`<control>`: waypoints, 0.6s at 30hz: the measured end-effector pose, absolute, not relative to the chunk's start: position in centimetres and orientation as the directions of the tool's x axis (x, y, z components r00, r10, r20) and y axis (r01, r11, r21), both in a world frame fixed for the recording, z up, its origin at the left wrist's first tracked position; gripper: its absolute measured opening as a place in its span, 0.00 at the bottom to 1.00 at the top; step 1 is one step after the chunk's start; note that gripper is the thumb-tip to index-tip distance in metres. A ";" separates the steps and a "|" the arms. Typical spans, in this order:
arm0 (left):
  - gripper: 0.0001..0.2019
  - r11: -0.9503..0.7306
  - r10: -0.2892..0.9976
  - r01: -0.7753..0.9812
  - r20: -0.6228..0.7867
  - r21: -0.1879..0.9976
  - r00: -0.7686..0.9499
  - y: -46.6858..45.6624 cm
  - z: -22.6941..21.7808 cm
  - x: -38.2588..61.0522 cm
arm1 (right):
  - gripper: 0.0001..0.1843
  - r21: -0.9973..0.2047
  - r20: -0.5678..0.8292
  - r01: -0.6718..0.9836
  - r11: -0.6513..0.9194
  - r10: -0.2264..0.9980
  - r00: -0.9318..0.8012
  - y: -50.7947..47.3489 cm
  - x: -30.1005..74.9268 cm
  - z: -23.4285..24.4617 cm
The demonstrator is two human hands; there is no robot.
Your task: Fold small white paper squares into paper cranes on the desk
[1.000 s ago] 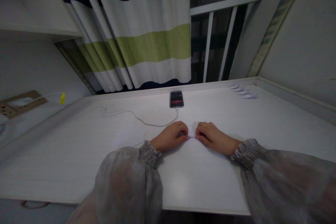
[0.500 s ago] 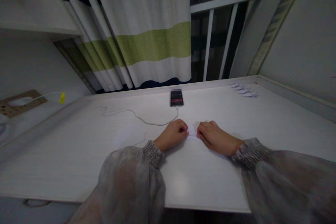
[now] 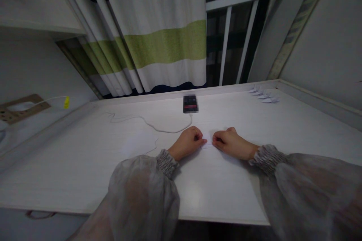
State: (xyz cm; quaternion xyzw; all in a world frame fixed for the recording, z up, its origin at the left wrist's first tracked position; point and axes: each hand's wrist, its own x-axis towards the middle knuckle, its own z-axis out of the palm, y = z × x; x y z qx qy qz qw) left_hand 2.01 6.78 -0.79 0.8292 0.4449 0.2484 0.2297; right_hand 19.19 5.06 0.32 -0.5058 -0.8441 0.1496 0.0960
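A small piece of white paper (image 3: 208, 142) lies on the white desk (image 3: 85, 165), pinched from both sides. My left hand (image 3: 189, 143) has its fingers curled and presses the paper's left edge. On the other side, my right hand (image 3: 230, 144) is closed on the right edge. Both wrists rest on the desk, in loose grey sleeves. Most of the paper is hidden between the fingertips.
A loose white paper sheet (image 3: 140, 144) lies left of my hands. A small dark device (image 3: 190, 104) with a white cable (image 3: 152, 126) sits behind them. Several folded paper pieces (image 3: 263, 96) line the far right corner. A striped curtain (image 3: 158, 37) hangs behind the desk.
Both hands have shifted slightly away from me while staying closed on the paper; the view has tilted a little.
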 end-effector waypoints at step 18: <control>0.09 -0.500 0.848 0.593 0.218 0.631 0.483 7.1 -1.2 2.0 | 0.13 -0.657 0.004 0.684 0.316 0.909 -0.416 5.4 21.3 0.1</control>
